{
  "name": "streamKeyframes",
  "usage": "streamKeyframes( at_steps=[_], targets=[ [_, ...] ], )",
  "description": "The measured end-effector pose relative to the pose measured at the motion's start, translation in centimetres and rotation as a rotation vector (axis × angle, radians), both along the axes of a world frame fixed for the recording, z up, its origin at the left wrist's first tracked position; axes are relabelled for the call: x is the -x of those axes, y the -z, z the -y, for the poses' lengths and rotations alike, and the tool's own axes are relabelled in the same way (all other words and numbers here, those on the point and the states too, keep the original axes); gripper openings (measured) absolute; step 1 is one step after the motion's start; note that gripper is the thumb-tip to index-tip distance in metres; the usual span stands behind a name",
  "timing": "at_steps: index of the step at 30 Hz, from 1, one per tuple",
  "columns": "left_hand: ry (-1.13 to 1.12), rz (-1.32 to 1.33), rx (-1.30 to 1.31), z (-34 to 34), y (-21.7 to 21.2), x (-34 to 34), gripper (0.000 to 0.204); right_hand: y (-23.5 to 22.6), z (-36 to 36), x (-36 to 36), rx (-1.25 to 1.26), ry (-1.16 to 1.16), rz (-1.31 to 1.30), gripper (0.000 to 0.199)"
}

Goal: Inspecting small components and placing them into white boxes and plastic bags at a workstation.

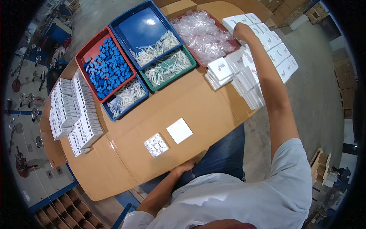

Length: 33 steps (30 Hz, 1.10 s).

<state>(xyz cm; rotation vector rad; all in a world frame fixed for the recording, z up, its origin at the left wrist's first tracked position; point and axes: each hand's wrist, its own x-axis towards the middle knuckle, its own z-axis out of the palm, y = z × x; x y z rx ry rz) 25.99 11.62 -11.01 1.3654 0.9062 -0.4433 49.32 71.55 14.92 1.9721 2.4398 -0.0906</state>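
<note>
My right arm stretches to the far right, where my right hand (244, 33) is closed at the near stacks of flat white square boxes (272, 44). What its fingers hold, if anything, is hidden beneath it. My left hand (185, 167) rests low at the table's near edge, by my lap, with its fingers mostly out of sight. Ahead of it on the cardboard lies a white square piece with cutouts and fittings (156, 145). Beside that piece, a little to the right and apart from it, lies a plain flat white square plate (179, 131).
A red tray (78, 57) holds small blue parts. Blue tray (133, 26) and green tray (187, 68) hold white stick-like pieces; another blue tray (114, 117) sits below. Clear plastic bags (202, 34) fill a second red tray. White boxed stacks (72, 110) stand left.
</note>
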Motion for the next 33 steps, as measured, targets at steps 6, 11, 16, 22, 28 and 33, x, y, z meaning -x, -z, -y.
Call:
streamKeyframes(
  at_steps=[6,11,16,22,28,33],
  targets=[
    [-0.598,-0.095,0.015,2.9,-7.0,-0.5,0.079,-3.9,7.1,-1.8,-0.066,-0.12,-0.277,0.025],
    [-0.642,-0.012,-0.153,4.5,-13.3,-0.9,0.076,-7.5,13.9,-3.4,-0.031,-0.095,-0.415,0.027],
    [-0.669,-0.016,-0.325,5.5,-18.6,-1.7,0.069,-9.5,20.1,-4.4,-0.079,-0.158,-0.503,0.025],
    [-1.263,0.497,-0.529,0.4,-26.1,-2.0,0.036,-12.4,32.1,-1.5,0.014,-0.301,-0.813,0.021],
    [-1.522,0.627,-1.013,-4.4,-32.9,-2.4,0.044,-11.2,44.7,4.8,0.117,-0.452,-1.046,0.014],
    [-1.766,0.816,-0.766,-4.0,-31.1,0.2,0.037,-9.7,47.8,8.0,0.344,-0.439,-1.216,0.009]
  ],
)
